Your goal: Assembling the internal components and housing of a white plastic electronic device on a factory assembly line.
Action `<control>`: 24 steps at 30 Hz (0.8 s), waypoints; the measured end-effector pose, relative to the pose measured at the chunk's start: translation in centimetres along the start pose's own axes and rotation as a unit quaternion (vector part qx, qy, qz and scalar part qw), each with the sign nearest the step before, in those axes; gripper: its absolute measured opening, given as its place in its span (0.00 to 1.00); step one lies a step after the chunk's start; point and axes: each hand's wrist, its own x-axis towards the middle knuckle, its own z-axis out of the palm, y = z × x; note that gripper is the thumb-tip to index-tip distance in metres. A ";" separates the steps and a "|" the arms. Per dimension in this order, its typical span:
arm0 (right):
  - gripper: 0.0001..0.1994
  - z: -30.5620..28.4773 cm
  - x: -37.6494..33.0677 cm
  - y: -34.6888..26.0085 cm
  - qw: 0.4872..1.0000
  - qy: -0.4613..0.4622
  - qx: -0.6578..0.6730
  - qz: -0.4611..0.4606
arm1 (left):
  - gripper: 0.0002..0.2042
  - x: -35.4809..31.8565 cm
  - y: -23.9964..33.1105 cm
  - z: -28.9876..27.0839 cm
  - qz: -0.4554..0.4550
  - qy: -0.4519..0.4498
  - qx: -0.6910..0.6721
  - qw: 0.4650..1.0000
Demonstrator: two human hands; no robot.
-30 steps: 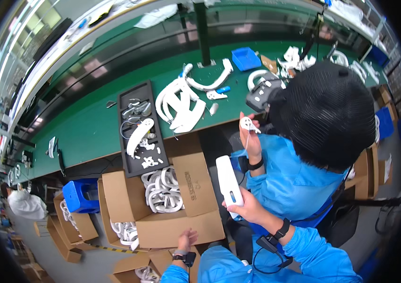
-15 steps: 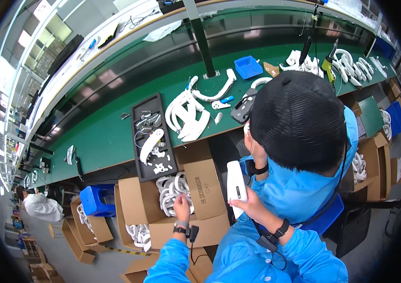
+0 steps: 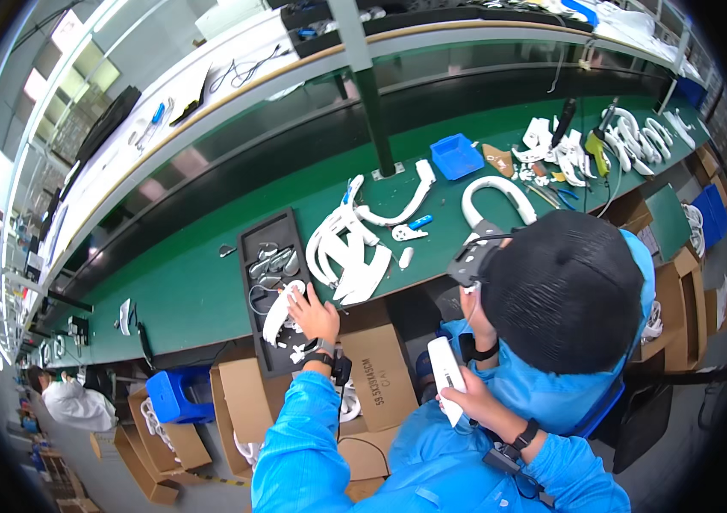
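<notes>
My left hand (image 3: pixel 315 316) is over the black tray (image 3: pixel 254 244) on the bench, its fingers stretched out and touching the end of a curved white plastic part (image 3: pixel 278 315). Whether they grip it, I cannot tell for certain. Grey shiny pieces (image 3: pixel 273 262) and small white bits (image 3: pixel 298 352) lie in the same tray. In my right hand (image 3: pixel 476 398), a long white plastic housing (image 3: pixel 445 366) is held upright, with the fingers wrapped round its lower half. To the right of the tray, several curved white parts (image 3: pixel 346 248) are heaped on the green bench.
A co-worker in a black cap (image 3: pixel 564 291) sits close on my right, hands at a black-and-white device (image 3: pixel 472 261). Below the bench, an open cardboard box (image 3: pixel 380 376) holds white parts. A blue stool (image 3: pixel 177 395) stands left; a blue bin (image 3: pixel 457 156) sits on the bench.
My left hand has moved up from above the cardboard box to the white part in the tray. My right hand keeps the white housing, now slightly lower. The view has shifted.
</notes>
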 end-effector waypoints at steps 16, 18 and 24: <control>0.18 2.0 1.1 1.2 0.996 0.036 0.067 -0.038 | 0.35 1.6 -2.5 3.2 0.028 -0.005 0.085 0.996; 0.18 2.1 1.2 2.0 0.996 0.043 0.067 -0.046 | 0.35 1.9 -2.0 3.1 0.037 -0.008 0.096 0.995; 0.19 2.9 1.1 3.5 0.996 0.049 0.052 -0.050 | 0.30 1.8 -0.6 2.8 0.104 -0.026 0.087 0.990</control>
